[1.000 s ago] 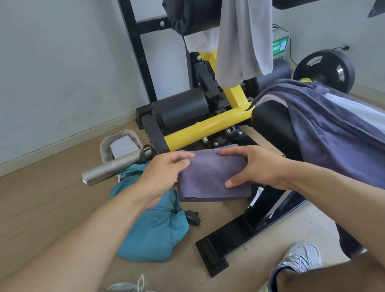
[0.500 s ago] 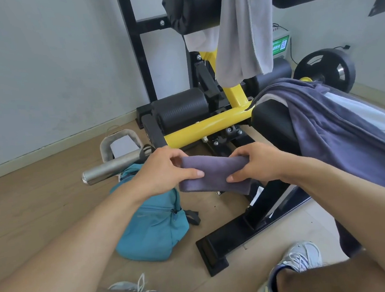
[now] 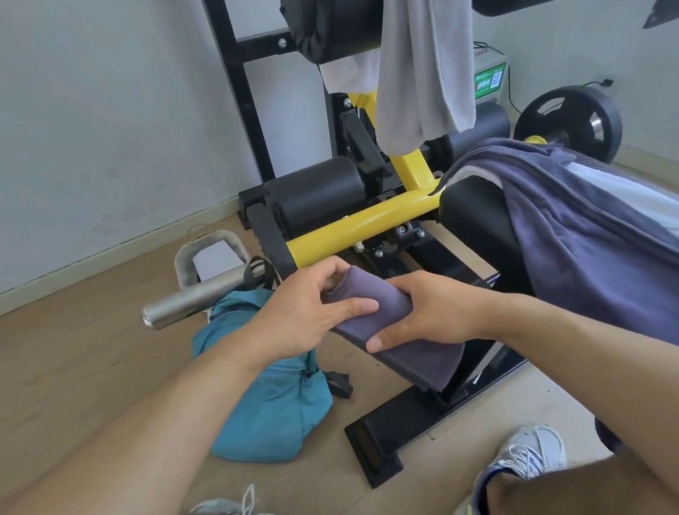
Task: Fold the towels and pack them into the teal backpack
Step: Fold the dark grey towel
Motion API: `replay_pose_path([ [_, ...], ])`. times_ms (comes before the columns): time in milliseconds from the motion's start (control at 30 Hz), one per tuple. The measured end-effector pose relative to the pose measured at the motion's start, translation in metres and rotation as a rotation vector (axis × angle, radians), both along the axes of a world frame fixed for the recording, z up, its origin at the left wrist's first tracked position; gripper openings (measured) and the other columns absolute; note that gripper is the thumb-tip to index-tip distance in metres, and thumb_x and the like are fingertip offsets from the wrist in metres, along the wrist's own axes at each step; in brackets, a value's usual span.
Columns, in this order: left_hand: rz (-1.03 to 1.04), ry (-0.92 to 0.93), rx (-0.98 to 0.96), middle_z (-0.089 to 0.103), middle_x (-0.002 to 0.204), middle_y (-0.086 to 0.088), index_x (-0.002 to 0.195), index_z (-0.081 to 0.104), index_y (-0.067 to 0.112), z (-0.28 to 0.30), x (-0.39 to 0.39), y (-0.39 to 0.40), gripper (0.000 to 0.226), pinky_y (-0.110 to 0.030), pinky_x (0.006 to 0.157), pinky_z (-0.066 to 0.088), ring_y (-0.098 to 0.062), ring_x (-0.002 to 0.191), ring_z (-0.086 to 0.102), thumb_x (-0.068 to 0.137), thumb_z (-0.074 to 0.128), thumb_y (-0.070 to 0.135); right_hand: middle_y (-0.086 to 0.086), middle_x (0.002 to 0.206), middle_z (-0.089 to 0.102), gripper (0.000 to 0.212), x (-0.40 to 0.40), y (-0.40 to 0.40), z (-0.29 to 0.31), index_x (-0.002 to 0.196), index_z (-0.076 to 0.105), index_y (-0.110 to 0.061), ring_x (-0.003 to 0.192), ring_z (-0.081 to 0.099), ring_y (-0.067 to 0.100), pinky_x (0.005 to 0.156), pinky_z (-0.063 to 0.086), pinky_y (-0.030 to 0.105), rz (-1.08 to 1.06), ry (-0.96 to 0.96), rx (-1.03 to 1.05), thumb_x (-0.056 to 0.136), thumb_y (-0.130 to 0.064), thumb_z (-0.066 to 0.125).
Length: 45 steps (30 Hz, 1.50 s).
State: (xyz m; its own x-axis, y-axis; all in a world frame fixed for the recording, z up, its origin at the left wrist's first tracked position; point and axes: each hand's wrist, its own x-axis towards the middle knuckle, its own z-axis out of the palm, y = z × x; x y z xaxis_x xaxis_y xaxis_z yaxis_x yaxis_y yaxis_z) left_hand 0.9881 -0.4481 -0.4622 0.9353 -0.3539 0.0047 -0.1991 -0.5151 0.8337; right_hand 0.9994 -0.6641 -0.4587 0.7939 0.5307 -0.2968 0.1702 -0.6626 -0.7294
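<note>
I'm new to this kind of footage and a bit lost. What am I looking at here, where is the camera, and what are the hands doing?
There is no robot: a person wears a camera on the head, looking down at their own arms, knees and shoes. The left hand and right hand both grip a folded purple towel in the air. Below it on the wooden floor lies the teal backpack, where the towel should go. Behind stands a black and yellow gym machine. A grey towel hangs from its top, and a dark blue towel is draped over the bench on the right.
</note>
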Motion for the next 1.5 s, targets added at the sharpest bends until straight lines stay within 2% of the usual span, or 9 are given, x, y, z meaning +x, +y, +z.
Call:
replay_pose_path([
  [500, 0.213, 0.155, -0.194, 0.077, 0.1, -0.004, 0.107, 0.062, 0.029, -0.01, 0.015, 0.023, 0.066, -0.063, 0.084, 0.059, -0.032, 0.096, 0.074, 0.06, 0.083, 0.071, 0.005, 0.114, 0.071, 0.04, 0.02, -0.029, 0.007, 0.117, 0.069, -0.019, 0.102, 0.072, 0.022, 0.081, 0.063, 0.033, -0.225, 0.217, 0.206, 0.08, -0.019, 0.084],
  [633, 0.236, 0.049, -0.034, 0.072, 0.103, 0.0, 0.105, 0.061, 0.036, -0.012, 0.019, 0.018, 0.029, -0.046, 0.086, 0.061, -0.022, 0.098, 0.069, 0.085, 0.08, 0.044, -0.007, 0.106, 0.071, 0.039, 0.017, -0.027, -0.003, 0.121, 0.067, -0.028, 0.1, 0.069, 0.011, 0.078, 0.057, 0.023, -0.346, -0.051, 0.24, 0.084, -0.023, 0.082],
  [700, 0.177, 0.015, 0.135, 0.07, 0.103, 0.007, 0.107, 0.065, 0.034, -0.011, 0.016, 0.015, 0.029, -0.032, 0.082, 0.056, -0.014, 0.097, 0.066, 0.084, 0.08, 0.046, -0.012, 0.11, 0.068, 0.044, 0.015, -0.027, -0.006, 0.126, 0.063, -0.031, 0.104, 0.066, 0.008, 0.084, 0.056, 0.024, -0.316, -0.149, 0.177, 0.086, -0.027, 0.08],
  [833, 0.056, 0.05, 0.243, 0.07, 0.101, 0.015, 0.111, 0.067, 0.036, -0.012, 0.005, 0.004, 0.045, -0.027, 0.079, 0.056, -0.006, 0.092, 0.067, 0.079, 0.073, 0.066, -0.014, 0.121, 0.067, 0.05, 0.01, -0.022, -0.005, 0.141, 0.052, -0.036, 0.109, 0.065, 0.002, 0.091, 0.058, 0.025, -0.174, -0.161, 0.171, 0.094, -0.031, 0.071],
  [1000, 0.117, -0.057, 0.21, 0.066, 0.085, 0.01, 0.099, 0.063, 0.027, -0.011, 0.005, -0.011, 0.031, -0.022, 0.065, 0.043, -0.006, 0.076, 0.061, 0.091, 0.066, 0.056, -0.011, 0.137, 0.061, 0.06, 0.006, -0.009, -0.003, 0.156, 0.038, -0.034, 0.124, 0.058, 0.002, 0.104, 0.051, 0.026, -0.245, -0.18, 0.306, 0.1, -0.035, 0.061],
  [1133, 0.205, -0.053, 0.088, 0.062, 0.08, 0.01, 0.091, 0.057, 0.028, -0.01, 0.005, -0.02, 0.025, -0.021, 0.061, 0.038, -0.005, 0.07, 0.056, 0.095, 0.064, 0.051, -0.012, 0.13, 0.065, 0.061, 0.002, 0.006, -0.006, 0.152, 0.045, -0.036, 0.117, 0.063, 0.006, 0.101, 0.056, 0.035, -0.541, -0.182, 0.497, 0.095, -0.043, 0.067],
  [1267, 0.344, 0.04, -0.07, 0.064, 0.103, 0.009, 0.119, 0.054, 0.024, -0.013, -0.004, -0.039, 0.026, -0.014, 0.065, 0.04, -0.007, 0.09, 0.061, 0.104, 0.053, 0.044, -0.005, 0.132, 0.062, 0.063, -0.003, 0.039, -0.017, 0.153, 0.033, -0.034, 0.119, 0.063, 0.015, 0.102, 0.054, 0.042, -0.776, -0.015, 0.656, 0.098, -0.049, 0.06],
  [1367, 0.347, 0.075, -0.112, 0.052, 0.133, 0.013, 0.159, 0.021, 0.036, -0.015, -0.012, -0.053, 0.055, -0.018, 0.087, 0.044, -0.008, 0.111, 0.058, 0.109, 0.042, 0.038, -0.005, 0.133, 0.059, 0.059, -0.008, 0.056, -0.022, 0.159, 0.02, -0.034, 0.118, 0.062, 0.016, 0.1, 0.055, 0.039, -0.774, -0.105, 0.554, 0.107, -0.042, 0.045],
  [1500, 0.344, 0.015, -0.072, 0.036, 0.159, 0.006, 0.162, -0.006, 0.043, -0.023, -0.015, -0.06, 0.07, -0.021, 0.105, 0.033, -0.006, 0.136, 0.042, 0.111, 0.04, 0.029, -0.002, 0.146, 0.055, 0.06, -0.007, 0.061, -0.031, 0.161, 0.008, -0.041, 0.131, 0.056, 0.016, 0.108, 0.05, 0.044, -0.731, -0.194, 0.496, 0.109, -0.037, 0.038],
])
